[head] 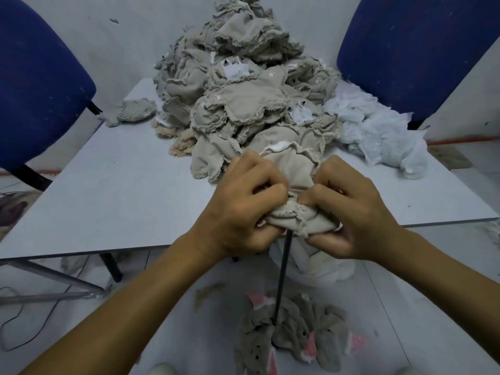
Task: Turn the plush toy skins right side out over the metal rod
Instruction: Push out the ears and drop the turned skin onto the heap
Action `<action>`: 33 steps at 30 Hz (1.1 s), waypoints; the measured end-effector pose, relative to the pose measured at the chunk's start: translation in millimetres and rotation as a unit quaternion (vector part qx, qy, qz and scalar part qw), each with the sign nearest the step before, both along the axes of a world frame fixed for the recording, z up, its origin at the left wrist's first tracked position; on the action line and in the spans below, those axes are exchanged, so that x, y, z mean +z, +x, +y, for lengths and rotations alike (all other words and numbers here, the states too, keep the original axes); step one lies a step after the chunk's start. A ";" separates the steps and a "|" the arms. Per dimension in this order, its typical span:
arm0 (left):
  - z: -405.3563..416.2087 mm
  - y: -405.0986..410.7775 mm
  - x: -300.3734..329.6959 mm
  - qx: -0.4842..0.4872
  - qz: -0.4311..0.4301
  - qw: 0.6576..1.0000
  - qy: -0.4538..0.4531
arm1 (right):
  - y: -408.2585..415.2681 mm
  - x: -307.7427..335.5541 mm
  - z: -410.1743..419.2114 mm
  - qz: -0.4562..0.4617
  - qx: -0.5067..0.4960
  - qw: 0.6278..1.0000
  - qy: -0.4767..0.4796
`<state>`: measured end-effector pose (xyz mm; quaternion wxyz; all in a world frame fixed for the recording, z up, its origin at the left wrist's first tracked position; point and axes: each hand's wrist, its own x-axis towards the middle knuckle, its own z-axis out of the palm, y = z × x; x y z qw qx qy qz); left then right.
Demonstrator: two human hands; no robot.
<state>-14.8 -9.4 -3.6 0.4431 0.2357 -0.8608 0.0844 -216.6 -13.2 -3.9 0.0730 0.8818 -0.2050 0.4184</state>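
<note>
Gripping beige plush skin (295, 220) both sides: left hand (243, 209), right hand (351, 212) fingers curled tight, atop metal rod (282, 274).

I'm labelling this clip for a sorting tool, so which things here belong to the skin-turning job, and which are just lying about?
Part of the job:
- beige skin gripped by left hand and right hand
- metal rod below it
- pile of unturned skins on the table
- skins on the floor round the rod's foot

Lying about:
- two blue chairs
- white plastic bags
- floor cables
</note>
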 end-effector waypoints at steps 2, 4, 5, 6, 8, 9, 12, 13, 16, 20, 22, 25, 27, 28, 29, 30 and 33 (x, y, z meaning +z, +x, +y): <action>5.7 0.7 -6.4 -0.001 -0.010 1.000 -0.018 | -1.9 -7.0 4.8 0.022 0.001 1.000 -0.014; 10.3 2.7 -14.5 -0.006 -0.033 0.999 -0.009 | -5.9 -19.9 9.1 0.049 -0.013 0.999 -0.006; 11.7 3.4 -18.6 -0.009 -0.045 0.999 0.006 | -8.3 -27.4 11.1 0.056 -0.019 0.998 0.011; 12.7 4.2 -23.0 -0.011 -0.054 0.998 0.026 | -10.4 -34.8 12.8 0.059 -0.022 0.997 0.032; 14.9 4.4 -33.5 -0.007 -0.062 0.996 0.065 | -11.2 -46.8 17.0 0.062 -0.028 0.996 0.060; 16.4 4.2 -40.3 -0.001 -0.062 0.995 0.078 | -11.3 -52.8 18.9 0.065 -0.030 0.995 0.065; 26.1 3.8 -64.6 0.006 -0.081 0.990 0.120 | -9.0 -72.0 27.4 0.074 -0.023 0.993 0.088; 29.2 4.1 -70.2 0.008 -0.093 0.987 0.129 | -7.3 -77.1 31.0 0.075 -0.024 0.992 0.094; 29.4 6.0 -69.7 0.000 -0.106 0.983 0.147 | -5.8 -78.9 33.5 0.070 -0.035 0.992 0.103; 21.7 7.4 -39.8 -0.031 -0.081 0.987 0.139 | -5.5 -50.2 22.6 0.048 -0.034 0.997 0.059; 16.7 4.7 -19.7 -0.030 -0.037 0.991 0.122 | -1.8 -30.1 17.2 -0.010 -0.062 0.997 0.035; 7.0 -2.1 3.2 -0.017 0.019 0.992 0.126 | 5.7 -3.4 5.9 -0.082 -0.113 0.990 0.022; 0.6 -7.4 9.5 -0.008 0.051 0.985 0.167 | 10.1 4.7 -2.9 -0.113 -0.137 0.983 0.053; -2.2 -10.2 10.1 -0.002 0.066 0.979 0.193 | 12.7 5.6 -6.8 -0.130 -0.151 0.977 0.080; -4.8 -13.1 9.4 0.006 0.079 0.973 0.218 | 15.4 4.3 -9.8 -0.150 -0.167 0.968 0.115; -7.3 -16.4 7.7 0.016 0.090 0.967 0.238 | 18.1 1.6 -11.8 -0.172 -0.183 0.956 0.152; -15.1 -25.1 2.8 0.044 0.124 0.949 0.287 | 23.4 -7.6 -17.4 -0.220 -0.219 0.917 0.248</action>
